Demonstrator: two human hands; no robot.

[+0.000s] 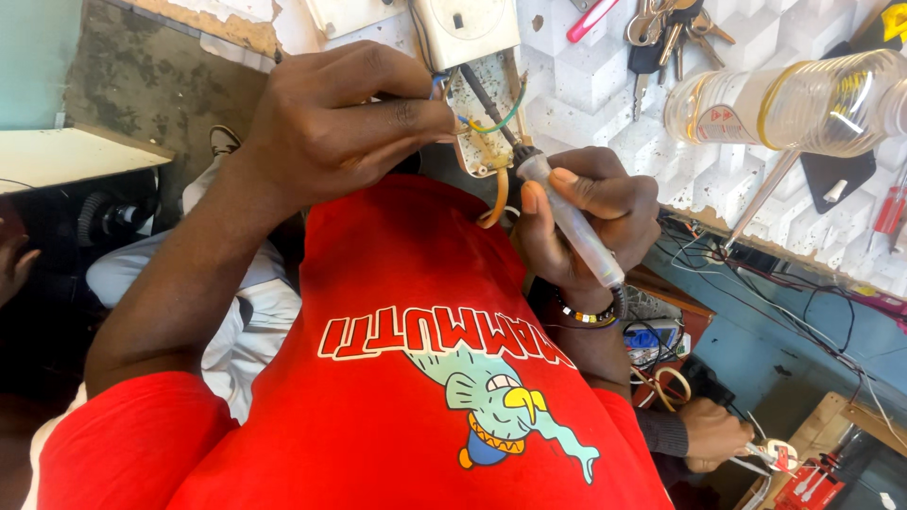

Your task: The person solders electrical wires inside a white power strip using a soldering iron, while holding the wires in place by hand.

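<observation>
The right hand (590, 212) is gripping a soldering iron (567, 212), tip at the socket's wiring (487, 123); the left hand (345, 123) is pinching wires, best held steady.

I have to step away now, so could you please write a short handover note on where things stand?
Left hand pinches wires at the opened white device. Right hand grips the clear-handled soldering iron, tip toward the circuit board. Done: board exposed, hanging from the casing. Left: the joint itself is hidden, so I cannot tell whether it is made. Another person's hand works lower right.
</observation>
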